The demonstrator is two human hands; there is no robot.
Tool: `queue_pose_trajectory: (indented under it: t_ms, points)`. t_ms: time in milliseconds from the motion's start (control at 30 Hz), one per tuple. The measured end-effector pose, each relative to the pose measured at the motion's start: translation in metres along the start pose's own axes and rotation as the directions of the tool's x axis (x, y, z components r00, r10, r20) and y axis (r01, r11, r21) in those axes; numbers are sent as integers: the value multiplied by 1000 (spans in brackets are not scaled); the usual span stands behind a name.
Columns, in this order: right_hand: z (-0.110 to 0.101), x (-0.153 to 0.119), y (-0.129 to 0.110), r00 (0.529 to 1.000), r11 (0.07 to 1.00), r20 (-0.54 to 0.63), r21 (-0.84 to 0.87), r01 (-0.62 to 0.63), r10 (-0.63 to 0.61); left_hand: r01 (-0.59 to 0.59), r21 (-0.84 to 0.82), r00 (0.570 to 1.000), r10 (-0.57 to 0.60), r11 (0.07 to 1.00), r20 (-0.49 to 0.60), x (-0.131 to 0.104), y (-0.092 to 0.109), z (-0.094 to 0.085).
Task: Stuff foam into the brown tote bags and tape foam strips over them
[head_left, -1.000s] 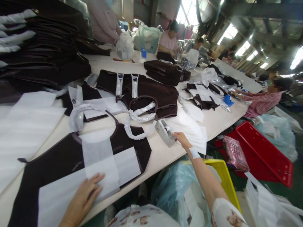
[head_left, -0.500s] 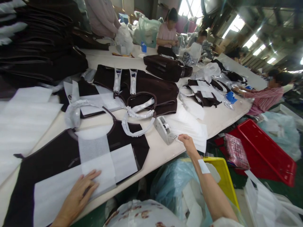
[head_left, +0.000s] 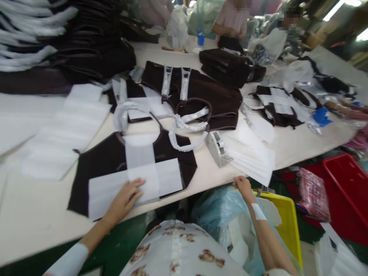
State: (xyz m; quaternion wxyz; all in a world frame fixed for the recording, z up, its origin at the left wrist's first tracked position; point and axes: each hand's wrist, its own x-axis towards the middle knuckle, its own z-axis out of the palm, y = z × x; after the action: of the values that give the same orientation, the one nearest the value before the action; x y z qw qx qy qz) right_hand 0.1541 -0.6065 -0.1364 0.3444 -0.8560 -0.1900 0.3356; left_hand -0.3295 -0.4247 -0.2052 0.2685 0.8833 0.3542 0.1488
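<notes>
A dark brown bag (head_left: 99,163) lies flat on the table, its handles (head_left: 184,147) wrapped in white. Crossed strips of white foam sheet (head_left: 169,177) rest on its front. My left hand (head_left: 126,197) is spread over the foam, palm down and holding nothing. At the table's front edge my right hand (head_left: 243,185) has thumb and fingers pinched together; whatever they hold is too small to make out. Just beyond that hand stands a grey tape dispenser (head_left: 216,149), apart from the fingers.
More brown bags (head_left: 212,94) lie behind. A tall stack of bags (head_left: 97,50) fills the far left, near loose foam sheets (head_left: 69,134). Below the table edge are a blue plastic bag (head_left: 212,211), a yellow crate (head_left: 287,214) and a red crate (head_left: 345,184). Co-workers sit across the table.
My right hand has drawn away from the tape dispenser, back toward the table's edge. The left hand stays on the foam. The head view has turned, so everything sits farther right.
</notes>
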Motion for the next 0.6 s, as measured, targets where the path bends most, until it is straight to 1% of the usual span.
queue_pose_trajectory:
  t_ms: [33,67,100,133,167,200,233,267,300,333,367,400,433,467,500,533,600]
  points:
    - [3,-10,1,998,1000,66,-14,2,-1,19,-19,1000,-19,1000,6,0,4,-1]
    - [7,-20,-2,986,1000,168,-26,16,-12,38,-38,999,-37,999,13,1,8,-1]
    - [14,-29,-10,953,998,301,-36,44,-31,53,-57,999,-52,997,16,1,10,-1]
    - [23,-38,-22,890,996,452,-45,83,-54,64,-77,998,-63,995,16,1,11,-1]
    - [34,-47,-38,796,990,600,-49,134,-78,69,-96,998,-68,993,13,1,12,-1]
    - [48,-55,-58,680,979,726,-50,197,-100,71,-113,997,-70,991,8,0,13,0]
    - [63,-62,-80,560,961,820,-47,272,-119,69,-129,998,-69,989,2,0,13,0]
    - [79,-69,-102,452,931,882,-43,361,-135,64,-143,998,-65,988,-4,-1,14,1]
    - [96,-75,-124,346,881,926,-34,472,-150,59,-153,998,-61,986,-11,-1,14,1]
    - [114,-79,-144,241,803,958,-18,596,-158,53,-161,998,-57,986,-19,-2,15,2]
    - [132,-84,-161,146,700,979,-4,714,-144,48,-167,998,-53,985,-26,-2,15,4]
    - [149,-87,-176,65,580,992,12,814,-112,43,-172,998,-49,984,-33,-2,15,5]
    - [166,-90,-187,1,455,998,28,890,-64,39,-176,998,-47,984,-40,-2,15,6]
    - [182,-92,-196,-38,331,999,39,943,-10,37,-180,998,-46,983,-47,-2,15,7]
    - [197,-93,-202,-55,214,998,46,976,40,36,-185,998,-46,982,-52,-2,15,8]
    - [211,-95,-206,-58,103,995,49,994,85,36,-190,997,-47,981,-56,-2,16,8]
    - [235,-96,-210,-32,-99,988,47,994,148,36,-199,997,-48,979,-57,-2,17,9]
